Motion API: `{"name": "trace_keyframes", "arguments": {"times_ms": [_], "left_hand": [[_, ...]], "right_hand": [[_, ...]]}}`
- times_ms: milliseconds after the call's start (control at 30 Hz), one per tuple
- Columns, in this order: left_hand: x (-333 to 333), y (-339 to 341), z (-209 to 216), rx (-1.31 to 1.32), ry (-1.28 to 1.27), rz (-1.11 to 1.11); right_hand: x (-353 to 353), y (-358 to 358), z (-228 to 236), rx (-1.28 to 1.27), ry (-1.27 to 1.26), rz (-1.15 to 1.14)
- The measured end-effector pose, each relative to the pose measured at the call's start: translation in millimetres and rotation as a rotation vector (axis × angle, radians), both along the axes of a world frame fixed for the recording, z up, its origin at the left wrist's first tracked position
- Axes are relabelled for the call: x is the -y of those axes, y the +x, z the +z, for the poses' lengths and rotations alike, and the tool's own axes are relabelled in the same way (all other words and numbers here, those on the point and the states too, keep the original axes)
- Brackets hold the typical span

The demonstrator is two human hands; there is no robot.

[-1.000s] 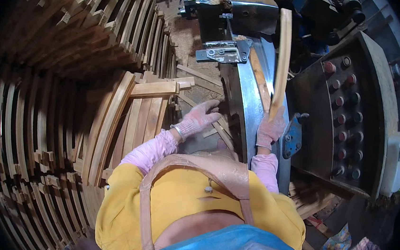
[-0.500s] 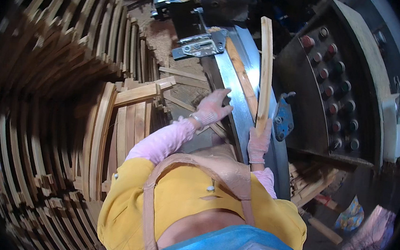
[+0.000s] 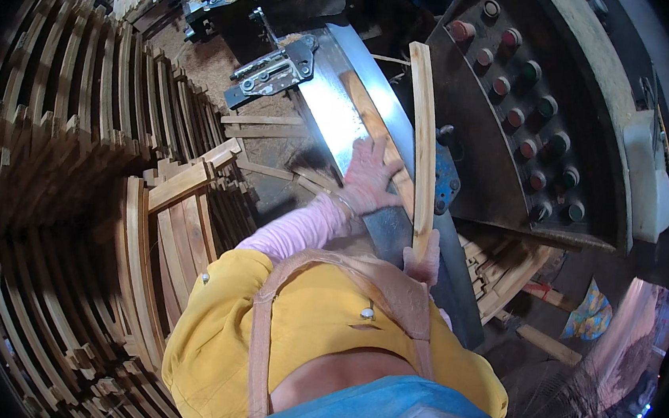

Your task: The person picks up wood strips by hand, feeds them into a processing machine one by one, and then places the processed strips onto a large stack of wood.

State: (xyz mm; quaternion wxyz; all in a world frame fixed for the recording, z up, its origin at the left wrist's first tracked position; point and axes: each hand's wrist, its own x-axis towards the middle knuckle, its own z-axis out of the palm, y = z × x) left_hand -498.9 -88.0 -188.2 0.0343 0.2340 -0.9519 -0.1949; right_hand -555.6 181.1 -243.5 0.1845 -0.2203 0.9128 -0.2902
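Observation:
My left hand (image 3: 370,177) lies with its fingers spread over a flat wooden strip (image 3: 370,117) on the shiny metal machine bed (image 3: 330,101). Close to my body, my right hand (image 3: 423,260) is closed round the lower end of a second, long wooden strip (image 3: 422,129), slightly curved. That strip points away from me, along the right side of the first one. My right fingers are partly hidden by my apron and the strip's end. Both forearms wear pink sleeves.
A metal guide bracket (image 3: 272,72) sits at the bed's left edge, and a blue metal fitting (image 3: 446,183) at its right. To the right stands a control panel (image 3: 508,137) with several buttons. Stacked curved wooden pieces (image 3: 66,98) fill the left; more wood (image 3: 508,276) lies at right.
My left hand has moved from beside the bed onto the flat strip. My right hand has drawn back toward my body with the long strip. The whole view has shifted.

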Motion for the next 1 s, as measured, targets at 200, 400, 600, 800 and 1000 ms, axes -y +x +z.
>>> {"name": "trace_keyframes", "arguments": {"times_ms": [200,400,600,800,1000], "left_hand": [[162.1,2.5,-5.8,0.208,-0.147,0.385],[214.6,71.7,-12.5,0.160,-0.244,0.562],[124.0,186.3,20.2,0.054,-0.170,0.456],[53.5,296.7,44.0,-0.213,-0.247,0.576],[-17.9,414.0,62.6,-0.009,-0.525,0.901]], "right_hand": [[43.2,4.1,-26.2,-0.055,-0.309,0.087],[30.8,-19.5,25.9,-0.132,0.151,0.314],[-29.9,-15.5,73.4,0.001,0.505,0.338],[66.8,-22.0,31.4,-0.474,0.064,0.535],[223.3,-44.2,7.3,-0.855,-0.079,0.689]]}}
